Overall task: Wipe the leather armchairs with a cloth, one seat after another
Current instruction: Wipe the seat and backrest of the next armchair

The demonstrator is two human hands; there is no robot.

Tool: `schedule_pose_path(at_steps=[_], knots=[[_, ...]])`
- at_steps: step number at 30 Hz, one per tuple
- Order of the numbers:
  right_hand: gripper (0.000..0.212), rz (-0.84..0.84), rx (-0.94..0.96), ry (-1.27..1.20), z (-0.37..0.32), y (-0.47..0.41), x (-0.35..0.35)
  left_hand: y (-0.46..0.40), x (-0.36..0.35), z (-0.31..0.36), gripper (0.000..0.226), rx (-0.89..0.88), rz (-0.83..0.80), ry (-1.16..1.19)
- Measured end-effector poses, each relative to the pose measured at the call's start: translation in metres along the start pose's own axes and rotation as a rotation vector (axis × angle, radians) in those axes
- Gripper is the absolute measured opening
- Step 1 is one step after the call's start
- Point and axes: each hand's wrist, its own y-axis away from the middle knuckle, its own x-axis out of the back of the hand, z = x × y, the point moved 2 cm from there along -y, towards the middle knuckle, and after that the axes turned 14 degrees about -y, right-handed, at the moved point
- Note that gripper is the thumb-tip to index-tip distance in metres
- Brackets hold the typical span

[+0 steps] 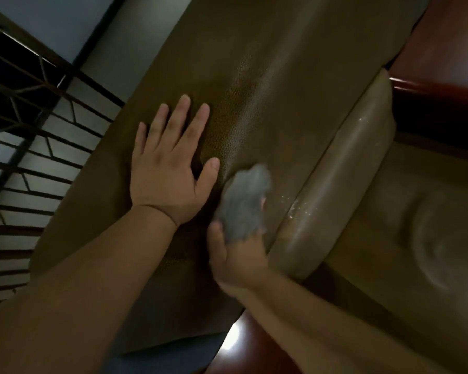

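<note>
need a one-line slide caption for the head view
Left hand rests flat on the brown leather backrest while the right hand grips a grey cloth against the leather, beside the seat cushion.

We see a dark metal lattice screen at left, pale wall panels behind it. Glossy red-brown wooden frame at upper right, another polished wood piece at bottom. Dim light, soft glare.

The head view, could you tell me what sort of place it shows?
Probably an indoor sitting room or lounge: a brown leather armchair with glossy red-brown wooden trim, beside a dark lattice screen and a pale wall.
</note>
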Motion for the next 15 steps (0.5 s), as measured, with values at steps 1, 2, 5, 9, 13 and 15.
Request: schedule_pose_path(at_steps=[1, 2, 5, 9, 13, 15], knots=[[0.075, -0.058, 0.053, 0.045, 0.007, 0.013, -0.004, 0.0, 0.0, 0.0, 0.076, -0.002, 0.004, -0.003], [0.073, -0.078, 0.057, 0.037, 0.016, 0.003, 0.003, -0.001, 0.0, 0.001, 0.077, -0.002, 0.009, -0.003], [0.089, 0.176, -0.14, -0.026, 0.052, -0.091, 0.044, -0.001, -0.002, 0.002, 0.079, 0.004, 0.016, 0.001], [0.108, 0.354, -0.4, -0.193, 0.076, -0.155, 0.087, -0.001, -0.004, 0.001, 0.082, 0.011, 0.036, 0.004], [0.063, 0.107, -0.549, -0.141, 0.063, -0.05, 0.041, -0.001, -0.002, 0.002, 0.084, 0.004, 0.053, 0.004], [0.087, -0.04, -0.42, -0.046, 0.051, -0.002, 0.019, 0.0, -0.003, 0.001, 0.087, 0.002, 0.058, 0.006]])
